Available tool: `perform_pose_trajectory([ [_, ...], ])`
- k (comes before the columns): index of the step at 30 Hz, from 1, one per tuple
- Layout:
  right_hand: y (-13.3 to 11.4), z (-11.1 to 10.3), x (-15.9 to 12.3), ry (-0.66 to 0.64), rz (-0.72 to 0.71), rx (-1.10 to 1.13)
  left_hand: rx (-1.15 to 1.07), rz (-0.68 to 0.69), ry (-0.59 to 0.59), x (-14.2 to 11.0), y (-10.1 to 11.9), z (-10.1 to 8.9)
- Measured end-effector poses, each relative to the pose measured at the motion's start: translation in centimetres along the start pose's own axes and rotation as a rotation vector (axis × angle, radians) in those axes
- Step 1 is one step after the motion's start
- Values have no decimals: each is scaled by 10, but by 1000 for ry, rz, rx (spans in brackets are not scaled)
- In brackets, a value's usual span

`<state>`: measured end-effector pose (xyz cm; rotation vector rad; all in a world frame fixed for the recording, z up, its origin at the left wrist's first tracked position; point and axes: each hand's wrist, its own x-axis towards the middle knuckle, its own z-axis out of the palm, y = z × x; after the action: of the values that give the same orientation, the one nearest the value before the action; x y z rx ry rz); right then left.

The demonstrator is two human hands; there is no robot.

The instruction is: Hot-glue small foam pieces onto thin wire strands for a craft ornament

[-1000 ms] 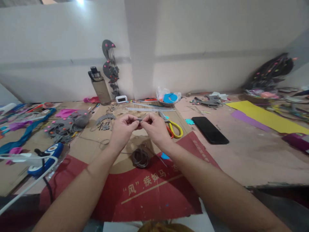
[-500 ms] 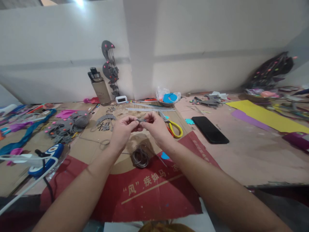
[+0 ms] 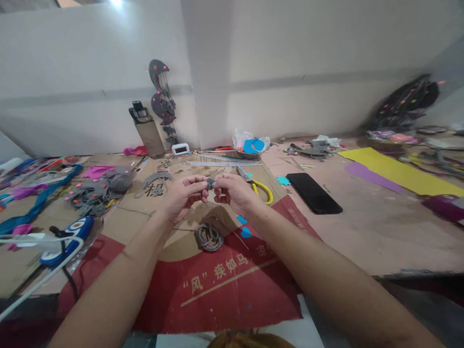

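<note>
Between my fingertips is a small dark grey piece (image 3: 210, 183), too small to make out its kind. My left hand (image 3: 186, 193) pinches it from the left, and my right hand (image 3: 234, 191) pinches it from the right. Below my hands a coil of grey cord (image 3: 210, 237) lies on the red and brown cardboard (image 3: 217, 309). Yellow-handled scissors (image 3: 270, 194) rest just beyond my right hand, partly covered by it. Small blue cut pieces (image 3: 246, 232) lie beside my right forearm. A curved grey strip (image 3: 157, 178) sits to the left of my left hand.
A black phone (image 3: 314, 193) lies to the right, with yellow sheet material (image 3: 398, 174) beyond. Grey pieces with pink pinheads (image 3: 97, 191) are heaped at left. A water bottle (image 3: 149, 137), a small white digital clock (image 3: 180, 149) and a bowl (image 3: 250, 153) stand near the wall.
My fingers have shifted around the small grey piece, and it shows more plainly between the fingertips. Another blue scrap now shows beside my right wrist. The view has moved slightly.
</note>
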<state>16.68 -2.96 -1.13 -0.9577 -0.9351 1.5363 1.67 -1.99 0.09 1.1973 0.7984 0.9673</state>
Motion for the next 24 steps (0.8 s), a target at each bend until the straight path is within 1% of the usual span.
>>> perform_pose_trajectory([
  [3, -1, -2, -1, -9, 13, -16, -43, -4, -35, 1, 0, -4],
  [8, 1, -5, 0, -24, 11, -51, -46, -3, -17, 1, 1, -7],
  [12, 3, -4, 2, -14, -16, -92, 122, 57, 39, 1, -1, -6],
  [15, 4, -3, 3, 1, -48, -149, 268, 86, 37, 1, -3, -4],
  [18, 6, -3, 3, -2, -88, -224, 373, 79, 44, 1, -5, -4],
  [21, 6, -3, 3, -35, -116, -241, 344, 36, 62, 2, -4, -5],
  [24, 5, -5, 3, -90, -150, -178, 234, -20, 129, 3, -2, -6],
])
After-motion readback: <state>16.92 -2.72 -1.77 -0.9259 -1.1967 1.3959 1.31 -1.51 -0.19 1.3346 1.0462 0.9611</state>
